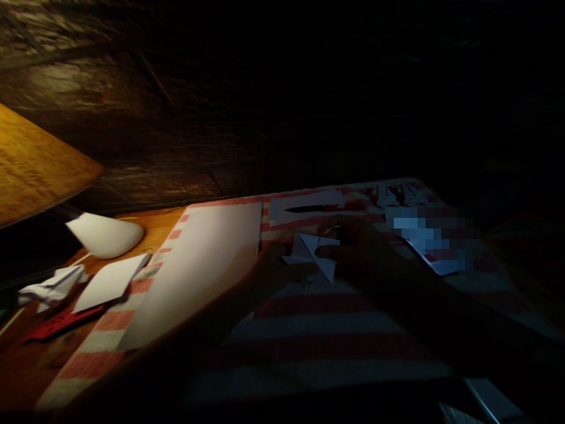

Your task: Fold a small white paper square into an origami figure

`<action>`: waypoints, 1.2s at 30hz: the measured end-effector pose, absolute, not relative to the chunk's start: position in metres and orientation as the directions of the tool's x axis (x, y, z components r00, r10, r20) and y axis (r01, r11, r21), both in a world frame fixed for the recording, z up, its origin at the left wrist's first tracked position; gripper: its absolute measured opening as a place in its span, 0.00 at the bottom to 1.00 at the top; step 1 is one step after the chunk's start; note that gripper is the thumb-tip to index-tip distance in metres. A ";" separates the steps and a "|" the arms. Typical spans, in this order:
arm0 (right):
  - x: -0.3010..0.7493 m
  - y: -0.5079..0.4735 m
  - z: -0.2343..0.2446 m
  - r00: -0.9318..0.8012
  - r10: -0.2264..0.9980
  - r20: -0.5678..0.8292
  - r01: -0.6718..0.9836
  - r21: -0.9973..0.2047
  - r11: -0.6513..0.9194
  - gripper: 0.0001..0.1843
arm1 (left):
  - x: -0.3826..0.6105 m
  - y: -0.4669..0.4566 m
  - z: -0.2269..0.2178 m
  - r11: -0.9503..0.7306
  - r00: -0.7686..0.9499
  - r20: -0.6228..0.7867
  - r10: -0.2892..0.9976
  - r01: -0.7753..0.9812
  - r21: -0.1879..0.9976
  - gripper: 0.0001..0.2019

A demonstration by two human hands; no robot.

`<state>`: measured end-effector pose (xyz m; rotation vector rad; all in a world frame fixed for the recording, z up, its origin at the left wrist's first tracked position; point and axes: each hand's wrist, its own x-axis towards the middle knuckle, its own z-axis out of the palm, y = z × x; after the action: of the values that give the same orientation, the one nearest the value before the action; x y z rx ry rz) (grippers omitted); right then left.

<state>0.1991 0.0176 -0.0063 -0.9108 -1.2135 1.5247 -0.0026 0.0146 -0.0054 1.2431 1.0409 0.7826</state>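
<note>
Between my two hands is a piece of folded white paper (309,250), its pointed flaps spread out like a pinwheel. My left hand (276,265) grips its left and lower side, the fingers dark in shadow. From the right, my right hand (348,235) pinches the paper, its thumb on the right flaps and its forefinger arched above. Just beyond them, a knife (304,208) with a dark blade and red handle lies on a small sheet of paper (278,215). A large white sheet (207,253) lies to the left of my hands.
A striped red and white cloth (326,303) covers the table. At left are a lamp (106,235) with a yellow shade, crumpled paper (53,287), a white paper stack (112,282) and a red object (66,324). A lit, blurred-out device (435,247) and folded papers (386,194) lie at right.
</note>
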 end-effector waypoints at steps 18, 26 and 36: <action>0.197 0.010 0.000 -0.218 0.971 0.094 -0.077 -0.994 0.079 0.17 | -0.009 0.018 0.006 0.077 0.374 -0.195 0.907 0.309 0.948 0.15; 0.196 0.011 -0.006 -0.283 0.954 0.093 0.011 -0.995 0.101 0.18 | -0.010 0.018 0.013 0.136 0.467 -0.277 0.840 0.314 0.940 0.10; 0.199 0.008 -0.005 -0.365 0.930 0.039 -0.072 -0.997 0.013 0.21 | 0.002 0.018 -0.002 0.122 0.069 -0.123 0.990 0.011 0.992 0.07</action>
<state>0.1991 0.0080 -0.0046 -0.9367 -1.4367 1.4893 0.0016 0.0178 -0.0019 1.1558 1.2186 1.0649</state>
